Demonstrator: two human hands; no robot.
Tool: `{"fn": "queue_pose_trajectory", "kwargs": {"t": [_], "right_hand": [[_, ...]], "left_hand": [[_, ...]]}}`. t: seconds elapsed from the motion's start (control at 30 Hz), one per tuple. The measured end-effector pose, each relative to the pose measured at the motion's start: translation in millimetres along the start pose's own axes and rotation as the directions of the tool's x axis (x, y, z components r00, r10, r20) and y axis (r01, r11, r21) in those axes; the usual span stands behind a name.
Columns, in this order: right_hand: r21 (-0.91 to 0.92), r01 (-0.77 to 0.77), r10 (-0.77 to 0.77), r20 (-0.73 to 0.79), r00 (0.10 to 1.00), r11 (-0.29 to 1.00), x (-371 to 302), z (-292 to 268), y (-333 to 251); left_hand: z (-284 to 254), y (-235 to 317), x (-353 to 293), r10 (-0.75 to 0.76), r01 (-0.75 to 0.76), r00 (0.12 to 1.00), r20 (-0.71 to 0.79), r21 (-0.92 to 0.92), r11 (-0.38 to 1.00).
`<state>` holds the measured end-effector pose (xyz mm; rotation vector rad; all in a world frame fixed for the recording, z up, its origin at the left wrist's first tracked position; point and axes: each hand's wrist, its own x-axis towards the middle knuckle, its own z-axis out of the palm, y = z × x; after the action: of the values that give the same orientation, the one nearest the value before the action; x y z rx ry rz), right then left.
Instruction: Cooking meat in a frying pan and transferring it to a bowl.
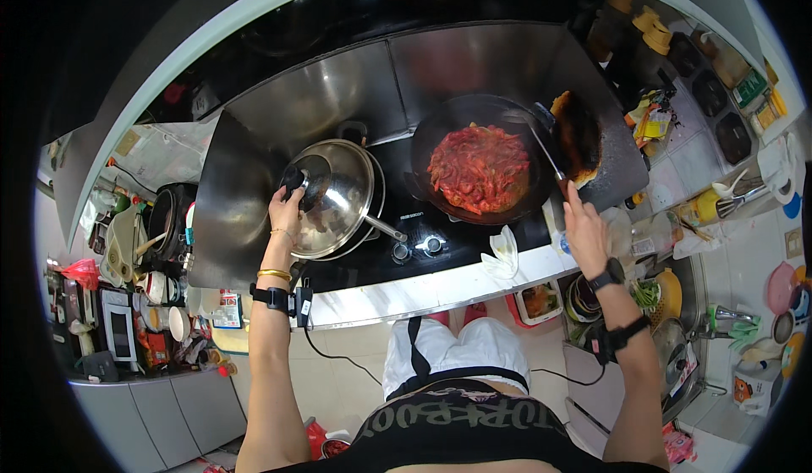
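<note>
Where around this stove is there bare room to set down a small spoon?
Bare room shows on the white ledge, left of the folded white item, and on a narrow strip of black stovetop between the lid and the wok. It looks crowded right of the wok, where the right hand holds the spatula near containers.

You present two hands: one left hand (286, 212), one right hand (584, 229). On the hob, you have one black wok (429, 130), one metal lid (334, 195), one spatula (545, 150) and two knobs (434, 244). You wear one watch (606, 275) and one gold bangle (274, 273).
</note>
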<state>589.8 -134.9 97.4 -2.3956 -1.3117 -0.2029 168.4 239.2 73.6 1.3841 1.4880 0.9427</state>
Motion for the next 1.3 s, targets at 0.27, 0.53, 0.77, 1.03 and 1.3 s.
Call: {"fn": "queue_pose_trajectory", "kwargs": {"t": [0.27, 0.53, 0.77, 1.03, 1.3], "right_hand": [[0.512, -0.159, 0.105, 0.132, 0.986, 0.844, -2.6, 98.5, 27.1], [0.641, -0.762, 0.215, 0.76, 0.614, -0.089, 7.6, 42.2, -29.5], [0.532, -0.098, -0.029, 0.225, 0.974, 0.841, -51.4, -11.9, -19.6], [0.444, -0.091, 0.012, 0.177, 0.984, 0.891, -99.3, -98.3, -39.1], [0.221, -0.045, -0.032, 0.336, 0.941, 0.974, -103.1, -64.6, -32.4]], "left_hand": [[-8.9, 20.9, -31.7, 0.049, -0.061, 0.995, 0.085, 0.14, 0.988], [-13.8, 51.4, -88.3, 0.398, -0.352, 0.916, -0.045, 0.385, 0.853], [41.0, 94.1, -133.2, 0.596, -0.584, 0.803, -0.017, 0.183, 0.791], [50.4, 98.4, -154.4, 0.583, -0.585, 0.811, 0.059, 0.131, 0.8], [52.6, 84.2, -165.2, 0.511, -0.515, 0.857, 0.066, 0.142, 0.845]]}}
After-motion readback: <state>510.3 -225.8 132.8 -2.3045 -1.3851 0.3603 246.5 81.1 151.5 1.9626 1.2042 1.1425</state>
